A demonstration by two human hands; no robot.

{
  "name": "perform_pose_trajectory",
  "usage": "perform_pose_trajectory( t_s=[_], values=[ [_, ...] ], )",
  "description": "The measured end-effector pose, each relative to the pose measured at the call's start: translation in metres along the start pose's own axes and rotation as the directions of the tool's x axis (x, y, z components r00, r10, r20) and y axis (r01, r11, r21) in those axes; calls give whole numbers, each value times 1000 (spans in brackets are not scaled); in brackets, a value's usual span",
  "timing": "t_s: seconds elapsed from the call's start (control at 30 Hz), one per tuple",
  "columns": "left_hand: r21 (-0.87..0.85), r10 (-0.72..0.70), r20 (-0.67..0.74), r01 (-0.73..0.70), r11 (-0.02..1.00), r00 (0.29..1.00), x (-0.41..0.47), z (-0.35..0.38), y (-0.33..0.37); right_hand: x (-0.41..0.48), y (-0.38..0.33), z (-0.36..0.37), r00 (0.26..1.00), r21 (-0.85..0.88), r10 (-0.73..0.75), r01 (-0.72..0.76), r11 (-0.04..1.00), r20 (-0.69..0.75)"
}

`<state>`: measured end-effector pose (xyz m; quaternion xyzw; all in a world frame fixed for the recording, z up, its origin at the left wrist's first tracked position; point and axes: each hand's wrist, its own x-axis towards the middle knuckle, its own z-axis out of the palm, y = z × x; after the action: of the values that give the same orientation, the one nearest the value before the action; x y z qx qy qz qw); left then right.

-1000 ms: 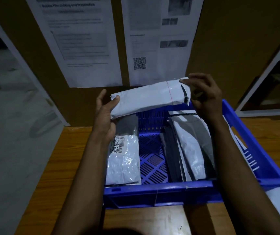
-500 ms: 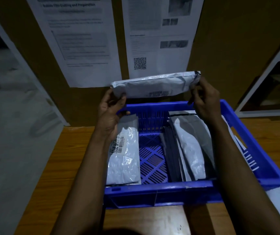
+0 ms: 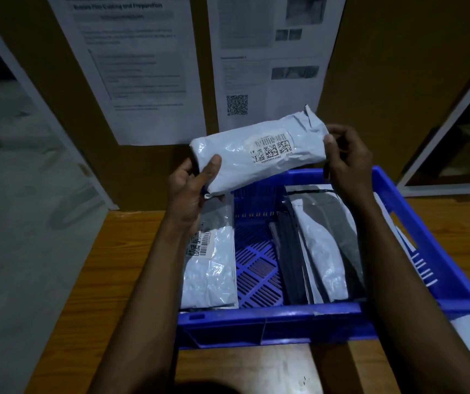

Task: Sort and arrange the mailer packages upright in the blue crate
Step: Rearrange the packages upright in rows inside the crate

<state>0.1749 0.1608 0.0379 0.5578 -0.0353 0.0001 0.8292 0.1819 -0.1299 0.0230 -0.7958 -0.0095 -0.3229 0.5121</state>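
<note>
While both hands (image 3: 268,172) clamp mailer (image 3: 256,157) ends above blue crate (image 3: 270,322); crate middle bare.

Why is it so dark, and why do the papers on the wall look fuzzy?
Head view: dim light overall, with soft shine on the white package held by the left hand and right hand; the wall papers are blurred, their small print unreadable; the wide lens bends the edges.

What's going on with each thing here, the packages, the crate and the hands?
Held mailer: above the crate, label facing up.
Left hand: gripping its left end.
Right hand: gripping its right end.
Blue crate: partly filled.
Labelled mailer: against left wall.
Right mailers: leaning on edge.
</note>
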Motion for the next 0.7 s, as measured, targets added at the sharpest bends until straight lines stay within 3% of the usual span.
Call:
perform_pose_trajectory(
  t_s=[0.23, 0.4, 0.53, 0.7],
  values=[
    [-47, 11, -5, -11, 999, 1000, 1, 0, 0, -3, -10, 4, 996, 208, 90, -84, 974, -19],
    [-64, -8, 13, 9, 998, 1000, 2, -2, -1, -8, -25, 23, 929, 426, 310, -369, 826, 203],
    [87, -98, 94, 90, 992, 991, 1, -5, -6, -9, -33, 32, 880, 462, 350, -467, 754, 320],
    [319, -254, 294, 155, 935, 921, -5, -5, -14, -10, -29, 30, 889, 472, 354, -456, 755, 292]
  ],
)
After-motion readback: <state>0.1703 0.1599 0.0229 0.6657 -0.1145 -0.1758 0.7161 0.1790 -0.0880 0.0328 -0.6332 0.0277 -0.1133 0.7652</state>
